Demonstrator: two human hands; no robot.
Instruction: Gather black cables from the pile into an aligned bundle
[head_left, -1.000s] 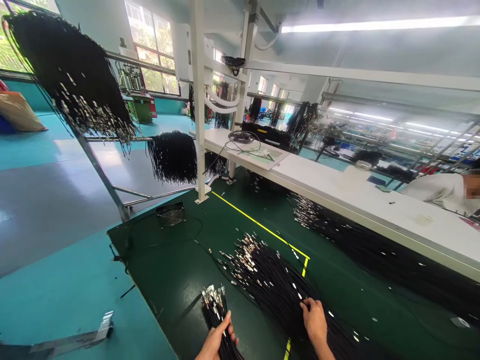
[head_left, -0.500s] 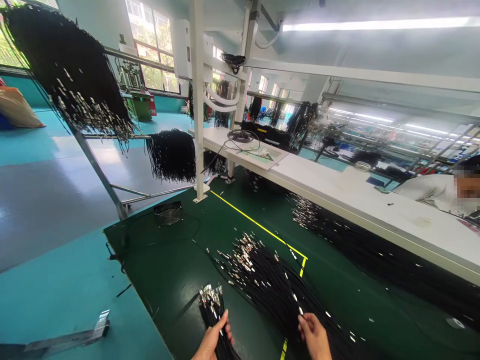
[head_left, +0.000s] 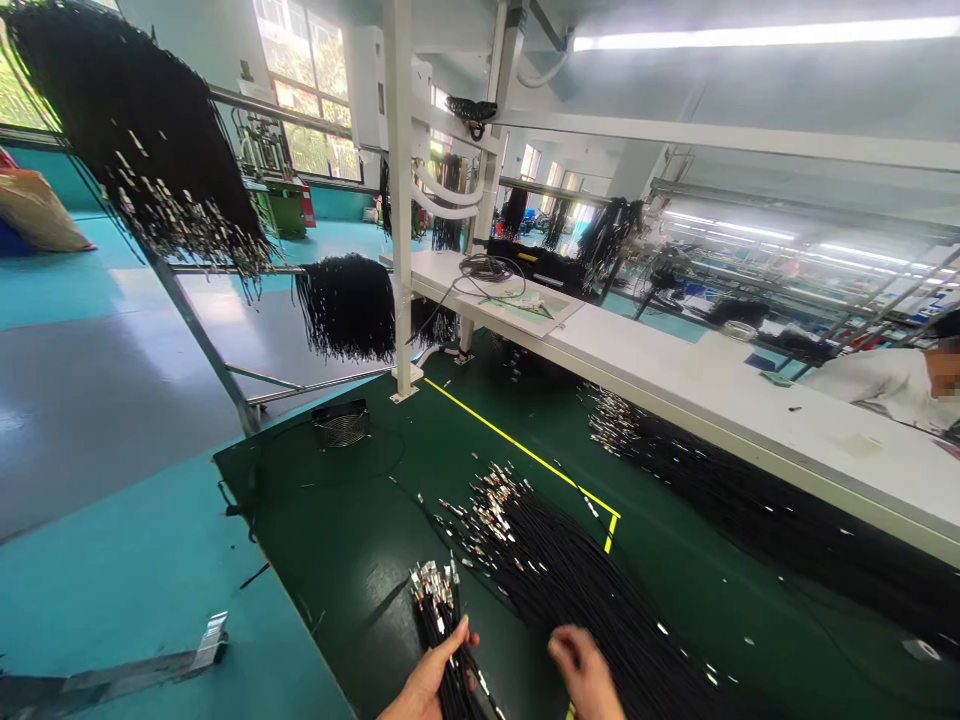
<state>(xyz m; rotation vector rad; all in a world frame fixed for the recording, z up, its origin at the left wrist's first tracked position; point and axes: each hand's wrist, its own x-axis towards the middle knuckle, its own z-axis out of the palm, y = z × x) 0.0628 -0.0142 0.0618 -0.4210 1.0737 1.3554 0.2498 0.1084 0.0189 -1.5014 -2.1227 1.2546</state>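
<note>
Gripping a small bundle of thin black wires with silver metal terminals (head_left: 439, 625), the left hand (head_left: 429, 680) sits at the bottom edge of the head view, its fingers curled and clamped around the wire shafts just below the terminal ends. The bundle stands tilted up and away from the person, with its terminals fanned slightly above the dark green work mat (head_left: 337, 540).

The right hand (head_left: 585, 672) is blurred, just right of the held bundle and at the near edge of a large loose pile of black terminated wires (head_left: 555, 570) lying on the mat. Whether its fingers are apart or together cannot be told, and no wire is seen in it.

Handling, as a judgement:
- The wires appear light, thin and limp; a held bundle is likely to droop and splay unless clamped firmly.
- The insulation looks smooth, so single strands may slip out of a loose grip.
- The metal terminals look small and bendable. Take hold on the insulated shafts close behind the terminals, not on the metal itself.

Surroundings:
- A yellow floor-style line (head_left: 517, 450) crosses the mat beyond the pile.
- A second mass of black wires (head_left: 750, 500) lies under the long white bench (head_left: 675, 370).
- Hanging black wire bundles (head_left: 142, 150) drape over a metal rack at upper left.
- Another person in a white sleeve (head_left: 885, 385) is at the far right.
</note>
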